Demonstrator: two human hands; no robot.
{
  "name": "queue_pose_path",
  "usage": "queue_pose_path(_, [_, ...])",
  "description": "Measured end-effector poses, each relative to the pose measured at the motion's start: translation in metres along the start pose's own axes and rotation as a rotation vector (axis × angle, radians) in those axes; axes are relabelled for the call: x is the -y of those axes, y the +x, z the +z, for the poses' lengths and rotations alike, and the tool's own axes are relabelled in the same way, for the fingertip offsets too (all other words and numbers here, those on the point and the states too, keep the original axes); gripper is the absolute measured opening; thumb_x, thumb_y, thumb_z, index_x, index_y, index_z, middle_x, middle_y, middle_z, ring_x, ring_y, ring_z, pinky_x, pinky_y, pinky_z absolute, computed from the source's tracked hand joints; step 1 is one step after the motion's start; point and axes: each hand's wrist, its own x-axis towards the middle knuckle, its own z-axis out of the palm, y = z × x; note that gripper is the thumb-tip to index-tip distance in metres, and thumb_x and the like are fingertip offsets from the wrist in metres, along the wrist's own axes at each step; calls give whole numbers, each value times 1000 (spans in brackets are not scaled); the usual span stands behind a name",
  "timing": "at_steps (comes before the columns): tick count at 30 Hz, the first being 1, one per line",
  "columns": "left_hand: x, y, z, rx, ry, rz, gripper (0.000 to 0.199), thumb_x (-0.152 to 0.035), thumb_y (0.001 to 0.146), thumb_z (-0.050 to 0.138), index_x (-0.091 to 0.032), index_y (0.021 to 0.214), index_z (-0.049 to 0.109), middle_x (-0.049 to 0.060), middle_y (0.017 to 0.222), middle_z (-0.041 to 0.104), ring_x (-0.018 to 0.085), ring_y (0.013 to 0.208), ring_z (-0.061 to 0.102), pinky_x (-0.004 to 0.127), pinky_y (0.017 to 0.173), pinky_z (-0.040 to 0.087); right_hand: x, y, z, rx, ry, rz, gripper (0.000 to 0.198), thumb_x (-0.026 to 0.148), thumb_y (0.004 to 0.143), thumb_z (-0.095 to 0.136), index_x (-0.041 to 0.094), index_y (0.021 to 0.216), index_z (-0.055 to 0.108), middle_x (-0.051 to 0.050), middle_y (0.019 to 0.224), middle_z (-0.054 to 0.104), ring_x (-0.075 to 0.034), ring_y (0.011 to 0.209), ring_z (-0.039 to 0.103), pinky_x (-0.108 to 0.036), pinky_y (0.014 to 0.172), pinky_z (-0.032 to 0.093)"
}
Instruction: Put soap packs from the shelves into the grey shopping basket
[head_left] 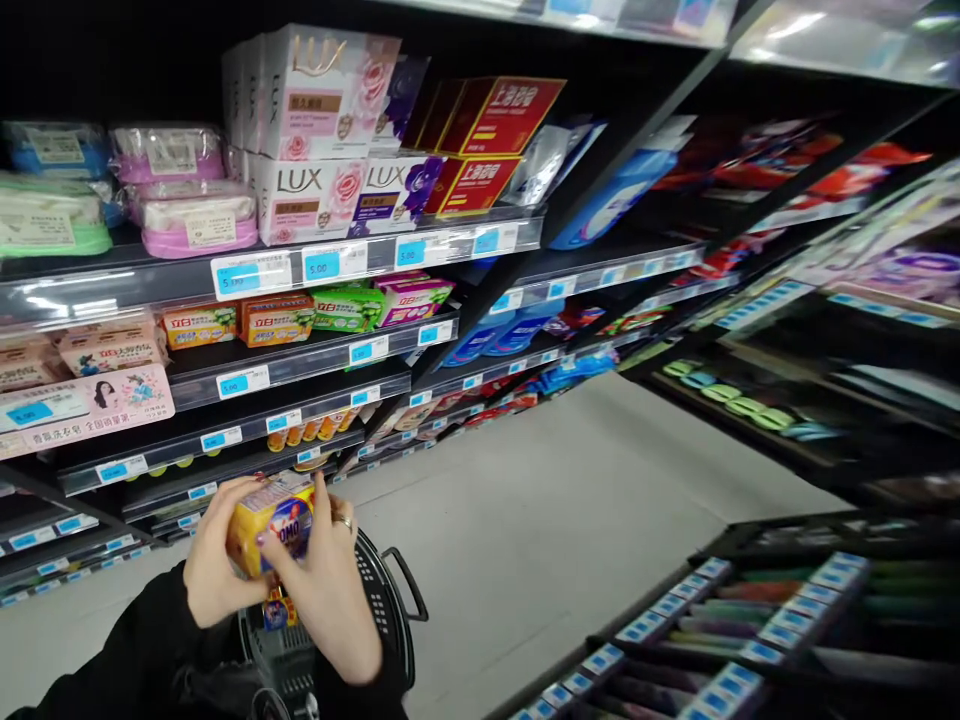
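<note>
**Both hands closed on a yellow OMO box, over the basket**

Clock is read from frame center, head view.

Yellow OMO box (274, 518): between 7 and 8 o'clock, held up off the shelves, tilted, blue label side partly visible. Left hand (211, 568) wraps its left side and lower edge, gripping. Right hand (330, 592) grips from the right, fingers behind the right edge, thumb across the label side; ring on one finger. Black sleeves (127, 640) on both arms.

Black basket (409, 640) sits below the hands, toward 7 o'clock, handle sticking out on its right. Small packet (276, 612), yellow, red and blue, shows just below the box; can't tell if it's in the basket or joined to the box.

Shelving:
- 11 o'clock: white LUX boxes (322, 100), stacked two high.
- 12 o'clock: red boxes (495, 120), also stacked, right of the LUX.
- 10 o'clock: pink wrapped packs (199, 220), beside green ones.
- 9 o'clock, one shelf down: orange boxes (199, 325), then a green box (349, 308) to their right.
- Between 1 and 2 o'clock: blue bag (619, 195), leaning.
- 4 o'clock: low rack (750, 650) with blue-white price tags, goods blurred.

Gray floor (525, 490) at 5 o'clock, between the two shelf runs. Shelf tag (334, 262) under the LUX reads 5.00.
</note>
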Motion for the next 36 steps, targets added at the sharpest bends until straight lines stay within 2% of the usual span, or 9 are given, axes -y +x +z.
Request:
queue_pose_path(3, [-6, -23, -22, 36, -462, -250, 64, -31, 59, 76, -24, 118, 50, 9, 117, 62, 31, 102, 63, 38, 81, 53, 1, -17, -30, 287, 176, -108, 73, 56, 83, 60, 30, 148, 38, -13, 128, 49, -33, 118, 53, -50, 100, 47])
queue_pose_path(5, [-15, -38, -37, 60, -687, -371, 63, -33, 60, 76, -24, 117, 51, 8, 113, 64, 30, 101, 63, 33, 75, 52, -2, -24, -37, 425, 277, -166, 84, 57, 75, 72, 32, 148, 37, -11, 139, 44, -34, 128, 48, -49, 106, 43])
queue_pose_path(8, [-32, -57, -52, 81, -814, -456, 59, -31, 59, 78, -22, 113, 57, 7, 118, 64, 33, 113, 58, 33, 80, 50, -11, -37, -23, 497, 468, -168, 95, 54, 65, 82, 32, 146, 38, -12, 146, 42, -34, 133, 45, -49, 109, 40])
queue_pose_path(14, [-37, -83, -63, 34, -830, -577, 70, -43, 67, 77, -29, 131, 52, 7, 129, 61, 32, 120, 56, 40, 94, 50, -13, -60, 16, 337, 687, -97, 81, 56, 61, 84, 24, 129, 53, -13, 125, 63, -30, 110, 64, -39, 91, 55])
queue_pose_path(18, [-21, -86, -62, 26, -711, -704, 84, -55, 69, 74, -25, 139, 41, 12, 115, 67, 30, 90, 69, 41, 69, 59, -3, -57, 27, 339, 635, 36, 55, 60, 76, 68, 19, 112, 59, -10, 105, 71, -26, 92, 70, -34, 78, 58])
queue_pose_path(20, [-19, -84, -63, 2, -643, -747, 89, -56, 68, 75, -20, 140, 37, 13, 103, 69, 28, 74, 70, 38, 60, 59, -1, -56, 33, 333, 599, 96, 53, 63, 79, 63, 19, 108, 59, -9, 100, 72, -26, 88, 70, -33, 76, 58])
queue_pose_path(25, [-25, -84, -69, -8, -620, -817, 89, -56, 74, 71, -15, 141, 30, 11, 93, 70, 23, 66, 69, 38, 61, 60, 1, -60, 42, 384, 588, 182, 54, 63, 81, 61, 17, 111, 57, -10, 105, 71, -28, 93, 68, -36, 81, 57])
queue_pose_path(30, [-23, -92, -75, -29, -705, -638, 71, -44, 72, 76, -23, 131, 42, 11, 115, 63, 23, 87, 67, 32, 64, 59, 4, -62, 44, 429, 745, 41, 53, 54, 76, 73, 22, 115, 57, -9, 114, 68, -27, 102, 66, -35, 88, 55])
queue_pose_path(36, [-24, -103, -90, 161, -542, -45, 74, -25, 55, 87, -27, 121, 53, 6, 115, 54, 25, 104, 60, 36, 89, 52, 3, -64, 36, 492, 842, -327, 68, 49, 65, 84, 29, 123, 54, -8, 118, 58, -27, 111, 61, -37, 96, 51])
